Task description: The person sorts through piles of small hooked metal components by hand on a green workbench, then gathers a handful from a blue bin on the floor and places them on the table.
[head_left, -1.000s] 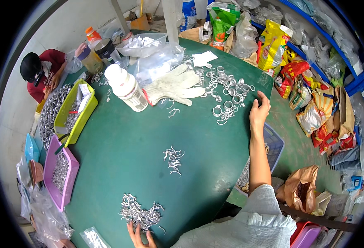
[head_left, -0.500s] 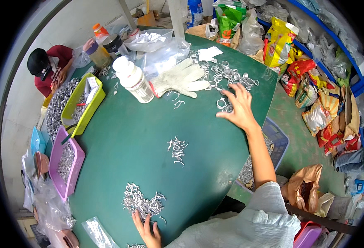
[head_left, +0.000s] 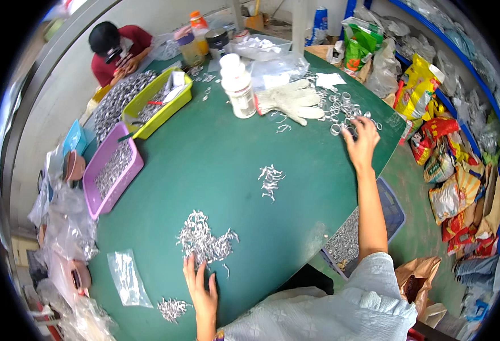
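My left hand rests at the near edge of a large pile of small curved silver metal pieces, fingers apart and fingertips touching the pile. My right hand is stretched out to the far right of the table, over a scatter of silver metal rings. Its thumb and fingers are bent but apart, with rings beneath and beside them; no ring shows in its grip. A smaller cluster of curved pieces lies mid-table, and another small heap lies left of my left hand.
A white knitted glove and a white bottle stand far back on the green table. Yellow-green and purple baskets hold metal parts at left. A clear bag lies near left. A co-worker sits beyond.
The whole view has shifted, so the table's things sit farther right. My right hand's fingers have bent down closer over the rings. My left hand stays at the pile's near edge.
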